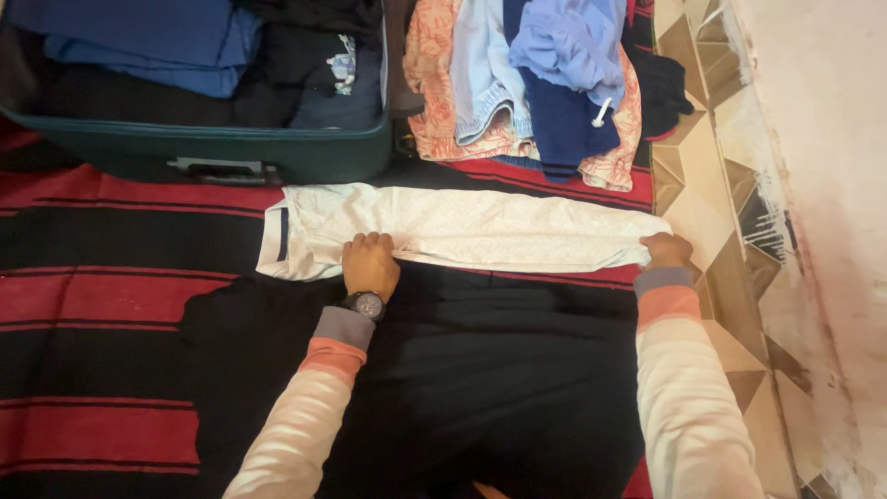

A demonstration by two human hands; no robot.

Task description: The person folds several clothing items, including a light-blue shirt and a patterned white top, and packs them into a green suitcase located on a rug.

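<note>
Two hands pinning a white folded garment (462, 229) flat on the red-and-black striped blanket (111, 305), just below the green suitcase (212, 148). Left hand (370, 263) with fingers curled together, clamped on the near edge toward the collar end; right hand (667, 249) gripping the far end, fingers closed on cloth. Mid-fold, probably: long strip already made. Next move likely calls for lifting one end over the other, keeping edges even. Heap of clothes (536, 83) beyond.

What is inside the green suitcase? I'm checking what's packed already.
The suitcase holds folded blue clothes and dark clothes. Anything beneath them is covered.
</note>
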